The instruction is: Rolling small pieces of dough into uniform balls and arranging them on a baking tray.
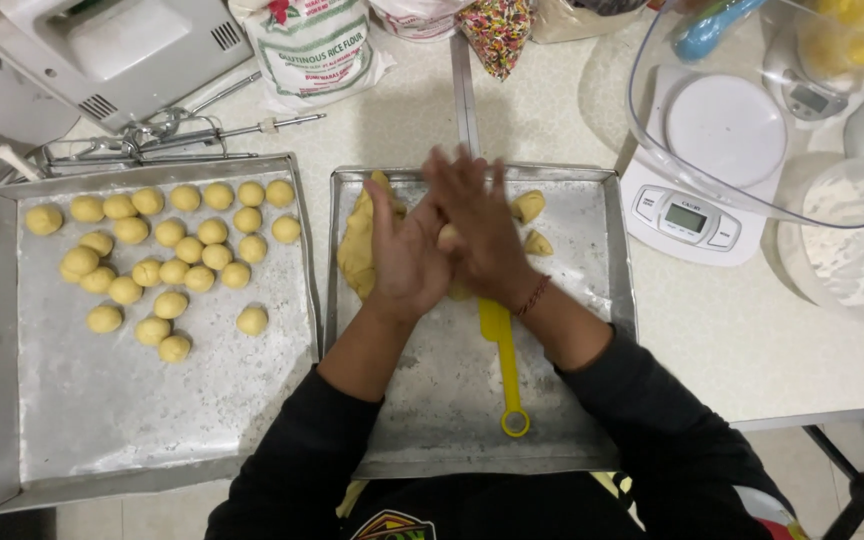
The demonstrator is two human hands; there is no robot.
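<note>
Taking the yellow spatula (501,360) as the landmark: far to its left sits a metal tray (62,440) carrying about two dozen finished dough balls (167,255), clustered in its upper half and mostly apart from each other. Just up and left of the spatula, on a second tray (592,420), lies the big dough lump (357,255), partly hidden by the left hand (402,255). Directly above the spatula's blade both hands meet, the right hand (477,230) laid flat over the left, palms pressed together around a small piece of dough (447,238) that only just shows between them. For a good ball, I would keep the palms flat, the pressure light and the circling even, so it comes out round and matches those on the left tray. Up and right of the spatula lie two cut dough bits (530,222), then a white kitchen scale (692,200) beyond the tray.
</note>
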